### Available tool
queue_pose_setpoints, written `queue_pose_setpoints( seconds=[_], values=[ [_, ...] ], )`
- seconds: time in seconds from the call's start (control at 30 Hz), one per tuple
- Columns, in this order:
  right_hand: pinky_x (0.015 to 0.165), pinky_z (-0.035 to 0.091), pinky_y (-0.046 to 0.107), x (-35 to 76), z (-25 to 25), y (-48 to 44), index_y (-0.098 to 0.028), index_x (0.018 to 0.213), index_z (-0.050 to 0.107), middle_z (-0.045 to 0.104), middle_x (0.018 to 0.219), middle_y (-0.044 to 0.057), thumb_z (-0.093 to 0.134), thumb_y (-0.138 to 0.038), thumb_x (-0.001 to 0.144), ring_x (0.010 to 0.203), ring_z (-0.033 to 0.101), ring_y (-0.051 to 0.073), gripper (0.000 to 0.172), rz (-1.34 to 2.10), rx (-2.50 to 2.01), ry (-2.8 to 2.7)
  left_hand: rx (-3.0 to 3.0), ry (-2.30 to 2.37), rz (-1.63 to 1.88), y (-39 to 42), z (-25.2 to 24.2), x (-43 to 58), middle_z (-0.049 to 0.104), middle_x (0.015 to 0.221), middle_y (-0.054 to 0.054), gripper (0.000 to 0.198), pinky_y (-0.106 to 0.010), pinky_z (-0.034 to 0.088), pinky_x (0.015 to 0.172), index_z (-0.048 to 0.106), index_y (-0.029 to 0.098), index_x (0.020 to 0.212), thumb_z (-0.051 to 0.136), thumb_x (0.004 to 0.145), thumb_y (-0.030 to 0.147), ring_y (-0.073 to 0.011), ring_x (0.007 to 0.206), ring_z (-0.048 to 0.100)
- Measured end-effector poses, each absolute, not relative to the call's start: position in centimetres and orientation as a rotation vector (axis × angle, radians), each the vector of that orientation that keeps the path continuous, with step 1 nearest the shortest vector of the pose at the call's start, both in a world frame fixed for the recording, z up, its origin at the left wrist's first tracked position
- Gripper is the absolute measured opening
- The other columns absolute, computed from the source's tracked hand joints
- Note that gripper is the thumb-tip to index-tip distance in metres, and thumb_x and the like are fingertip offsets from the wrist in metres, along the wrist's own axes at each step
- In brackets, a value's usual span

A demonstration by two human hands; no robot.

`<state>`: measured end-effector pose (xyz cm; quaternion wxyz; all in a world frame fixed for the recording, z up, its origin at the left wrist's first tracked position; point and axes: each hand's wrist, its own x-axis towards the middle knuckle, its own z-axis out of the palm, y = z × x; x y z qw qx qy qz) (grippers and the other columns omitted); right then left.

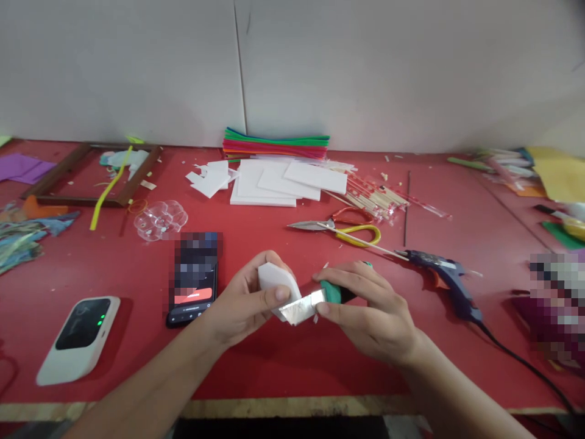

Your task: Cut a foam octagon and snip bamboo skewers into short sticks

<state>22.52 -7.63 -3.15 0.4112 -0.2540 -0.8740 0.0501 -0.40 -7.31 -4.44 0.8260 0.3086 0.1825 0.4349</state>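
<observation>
Pinched between the thumb and fingers of my left hand [251, 299] is a small white foam piece [276, 280] with angled corners. My right hand [377, 311] grips a cutter knife [333, 292] with a green and black handle. Its broad silver blade [299, 309] points left and meets the lower right edge of the foam piece, near my left thumb. Both hands are held above the red table near its front edge. Part of the knife handle is hidden by my right fingers.
Scissors [356, 233], a glue gun [441, 274] with its cord, and wooden sticks [375, 194] lie beyond and right. White foam sheets [265, 198] and pipe cleaners [276, 145] are at the back. A phone [194, 280], white device [80, 338] and wooden frame [86, 200] lie left.
</observation>
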Motion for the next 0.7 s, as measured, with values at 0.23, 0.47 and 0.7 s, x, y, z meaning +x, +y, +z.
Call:
queue_pose_setpoints(
  seconds=[0.23,0.47,0.7],
  values=[
    [0.071,0.053,0.038,22.38,-3.19,-7.63,-0.023,0.102,0.068,0.066,0.116,0.011,0.058,0.003,0.081,0.091,0.064,0.021,0.035,0.122,-0.649,-2.182,0.595,0.329,0.902,-7.18,-4.53,-0.49,0.065,0.082,0.003,0.016,-0.018,0.050,0.063,0.059,0.020,0.091,0.073,0.086,0.016,-0.0077,0.070,0.063],
    [0.070,0.052,0.038,22.53,-3.12,-7.69,-0.023,0.102,0.068,0.066,0.115,0.012,0.060,0.004,0.081,0.090,0.063,0.021,0.035,0.087,-0.649,-2.191,0.630,0.324,0.895,-6.92,-4.83,-0.71,0.063,0.080,0.004,0.016,-0.018,0.050,0.063,0.058,0.020,0.091,0.073,0.087,0.018,-0.0076,0.070,0.062],
    [0.071,0.052,0.040,22.29,-3.21,-7.91,-0.022,0.104,0.067,0.065,0.116,0.013,0.061,0.006,0.078,0.091,0.062,0.022,0.039,0.126,-0.628,-2.198,0.652,0.332,0.865,-7.10,-5.04,-0.44,0.062,0.079,0.004,0.018,-0.019,0.049,0.063,0.058,0.020,0.089,0.075,0.086,0.020,-0.0072,0.068,0.060]
  ],
)
